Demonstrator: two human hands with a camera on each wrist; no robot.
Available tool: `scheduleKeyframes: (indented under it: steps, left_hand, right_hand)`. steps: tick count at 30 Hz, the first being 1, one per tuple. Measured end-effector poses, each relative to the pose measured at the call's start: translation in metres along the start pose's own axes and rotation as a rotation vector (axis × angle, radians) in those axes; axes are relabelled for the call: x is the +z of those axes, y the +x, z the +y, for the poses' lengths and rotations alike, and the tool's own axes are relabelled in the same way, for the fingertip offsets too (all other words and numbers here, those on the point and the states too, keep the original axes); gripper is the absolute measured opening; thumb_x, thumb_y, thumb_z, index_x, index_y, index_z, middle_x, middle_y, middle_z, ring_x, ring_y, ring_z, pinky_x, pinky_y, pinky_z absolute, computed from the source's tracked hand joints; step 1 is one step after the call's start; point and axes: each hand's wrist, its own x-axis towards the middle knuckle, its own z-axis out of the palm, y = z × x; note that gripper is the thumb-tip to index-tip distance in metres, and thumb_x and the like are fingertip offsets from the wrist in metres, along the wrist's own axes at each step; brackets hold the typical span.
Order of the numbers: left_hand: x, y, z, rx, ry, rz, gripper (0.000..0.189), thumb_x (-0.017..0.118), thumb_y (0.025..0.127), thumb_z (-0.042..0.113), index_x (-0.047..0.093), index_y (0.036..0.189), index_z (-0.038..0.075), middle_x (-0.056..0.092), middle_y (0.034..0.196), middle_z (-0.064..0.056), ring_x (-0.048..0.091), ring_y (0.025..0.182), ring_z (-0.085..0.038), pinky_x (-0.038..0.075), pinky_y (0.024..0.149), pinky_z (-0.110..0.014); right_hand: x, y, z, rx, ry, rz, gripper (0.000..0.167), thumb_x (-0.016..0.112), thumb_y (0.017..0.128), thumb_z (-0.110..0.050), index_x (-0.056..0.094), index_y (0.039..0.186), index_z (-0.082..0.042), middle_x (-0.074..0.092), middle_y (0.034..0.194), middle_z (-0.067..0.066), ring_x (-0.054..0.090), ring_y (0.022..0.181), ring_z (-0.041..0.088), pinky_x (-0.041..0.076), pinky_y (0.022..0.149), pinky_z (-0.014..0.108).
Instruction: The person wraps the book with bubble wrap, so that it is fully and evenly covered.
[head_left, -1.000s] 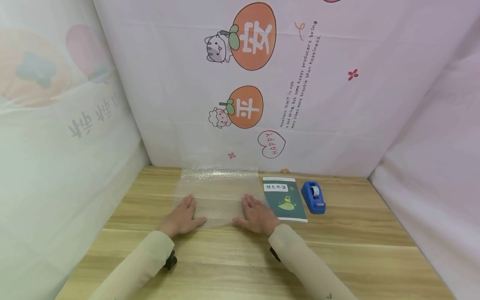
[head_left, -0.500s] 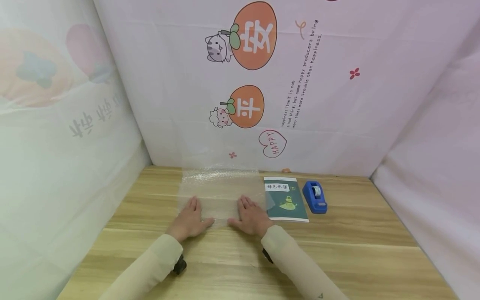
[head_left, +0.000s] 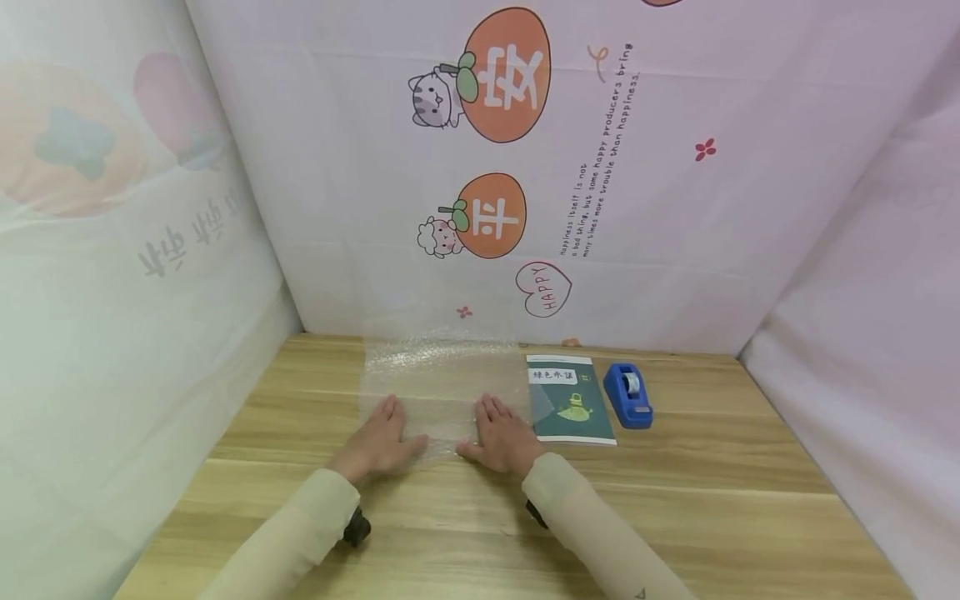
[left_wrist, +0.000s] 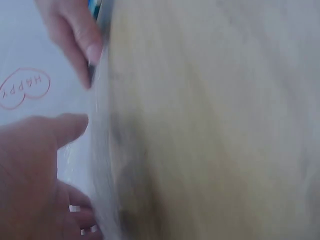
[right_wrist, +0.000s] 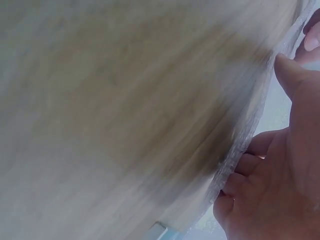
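A clear sheet of bubble wrap (head_left: pixel 442 375) lies on the wooden table, its far part running up against the back cloth. My left hand (head_left: pixel 381 442) rests on its near left part, fingers straight and pointing away, thumb turned inward. On the near right part my right hand (head_left: pixel 502 437) lies in the same way, its thumb pointing towards the other one. In the right wrist view the edge of the bubble wrap (right_wrist: pixel 235 150) runs along the fingertips. The left wrist view has the left hand (left_wrist: pixel 35 160) at the sheet's edge.
A green booklet (head_left: pixel 572 408) with white borders lies right of the sheet, whose right edge overlaps it. Beyond it stands a blue tape dispenser (head_left: pixel 628 396). White printed cloth (head_left: pixel 360 167) walls in the back and sides of the wooden table (head_left: pixel 675 517).
Both hands have moved inward, closer to each other, over the bubble wrap. The booklet and the tape dispenser have stayed in place.
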Motion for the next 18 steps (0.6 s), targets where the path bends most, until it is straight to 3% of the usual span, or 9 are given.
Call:
scheduleKeyframes:
  steps: [6,12,18]
  left_hand:
    - [-0.017,-0.002,-0.013,0.059,0.03,-0.048,0.09,0.056,0.107,0.047,0.02,0.161,-0.015,0.008,0.174,-0.032,0.01,0.163,-0.049,0.015,0.134,-0.06]
    - [-0.022,0.003,-0.03,0.118,0.078,-0.061,0.09,0.057,0.106,0.047,0.021,0.162,-0.012,0.009,0.174,-0.03,0.012,0.163,-0.048,0.016,0.133,-0.06]
    - [-0.028,0.005,-0.033,0.166,0.112,-0.062,0.09,0.059,0.106,0.046,0.02,0.162,-0.013,0.009,0.174,-0.031,0.012,0.162,-0.05,0.017,0.133,-0.061]
  right_hand:
    - [-0.004,-0.008,0.005,-0.032,0.008,-0.023,0.093,0.053,0.104,-0.062,0.028,0.165,0.004,0.025,0.175,0.021,0.024,0.164,0.034,0.026,0.134,0.047]
    - [-0.005,-0.014,0.016,-0.096,0.002,-0.024,0.093,0.055,0.104,-0.061,0.027,0.165,0.004,0.026,0.174,0.022,0.026,0.163,0.035,0.028,0.133,0.046]
    - [-0.005,-0.02,0.022,-0.11,-0.002,-0.038,0.093,0.054,0.104,-0.062,0.026,0.166,0.002,0.025,0.175,0.019,0.025,0.164,0.034,0.028,0.133,0.046]
